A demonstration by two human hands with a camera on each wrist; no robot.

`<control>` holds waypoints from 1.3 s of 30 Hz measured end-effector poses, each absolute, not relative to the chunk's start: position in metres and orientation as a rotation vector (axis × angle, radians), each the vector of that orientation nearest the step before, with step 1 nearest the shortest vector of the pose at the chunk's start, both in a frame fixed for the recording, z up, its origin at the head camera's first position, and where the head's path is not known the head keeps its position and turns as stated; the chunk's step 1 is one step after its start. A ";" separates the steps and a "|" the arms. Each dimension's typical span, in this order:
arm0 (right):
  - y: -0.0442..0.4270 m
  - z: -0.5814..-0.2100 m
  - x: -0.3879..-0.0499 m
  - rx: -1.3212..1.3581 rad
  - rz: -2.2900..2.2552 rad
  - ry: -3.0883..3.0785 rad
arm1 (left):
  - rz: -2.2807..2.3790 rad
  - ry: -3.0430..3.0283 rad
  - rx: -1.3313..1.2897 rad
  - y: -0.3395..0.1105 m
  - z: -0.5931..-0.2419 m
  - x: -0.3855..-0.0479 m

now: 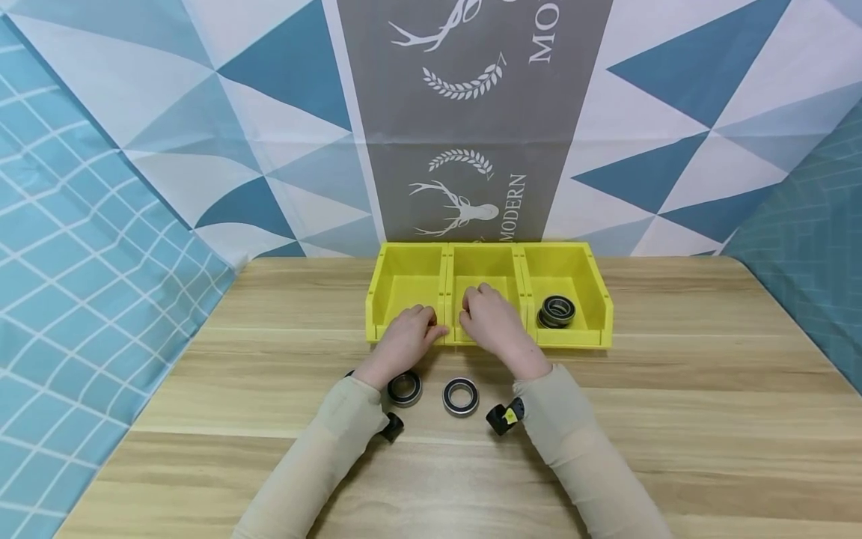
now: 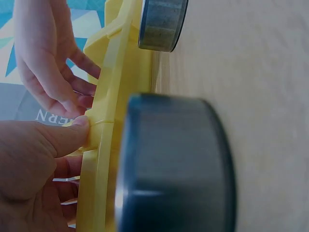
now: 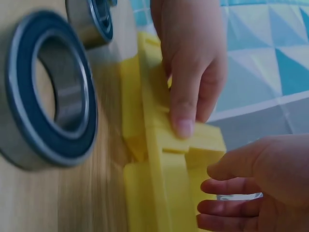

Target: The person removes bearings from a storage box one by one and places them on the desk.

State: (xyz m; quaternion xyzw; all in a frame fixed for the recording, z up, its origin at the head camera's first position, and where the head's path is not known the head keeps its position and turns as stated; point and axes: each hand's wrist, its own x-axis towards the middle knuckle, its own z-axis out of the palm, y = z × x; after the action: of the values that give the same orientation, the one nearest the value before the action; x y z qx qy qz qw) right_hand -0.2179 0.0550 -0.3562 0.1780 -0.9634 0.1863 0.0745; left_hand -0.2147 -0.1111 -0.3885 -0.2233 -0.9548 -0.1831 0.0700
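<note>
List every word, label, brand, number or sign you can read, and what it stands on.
"MODERN": grey backdrop panel, running sideways.
"MO": same panel, higher, cut off by the frame edge.
Left wrist view: panel lettering, partly hidden.
Yellow wrist-strap patch: too small to read.
Bearings: no readable marking.

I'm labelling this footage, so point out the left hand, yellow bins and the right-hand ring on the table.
Left hand (image 1: pixel 407 336), head view: back of the hand.
Yellow bins (image 1: pixel 483 262), head view: the middle back wall.
Right-hand ring (image 1: pixel 447 397), head view: left side of its dark face.
</note>
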 end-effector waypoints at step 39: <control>0.050 -0.360 -0.253 0.288 0.429 -3.319 | -0.567 -2.884 -0.672 -0.112 -0.388 -0.214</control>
State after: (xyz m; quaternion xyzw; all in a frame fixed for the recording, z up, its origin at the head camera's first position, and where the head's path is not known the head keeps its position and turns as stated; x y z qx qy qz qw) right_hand -0.2527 0.0496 -0.3600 0.0853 -0.9823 0.1270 -0.1084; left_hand -0.2142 -0.1117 -0.3883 -0.2225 -0.9546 -0.1877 0.0632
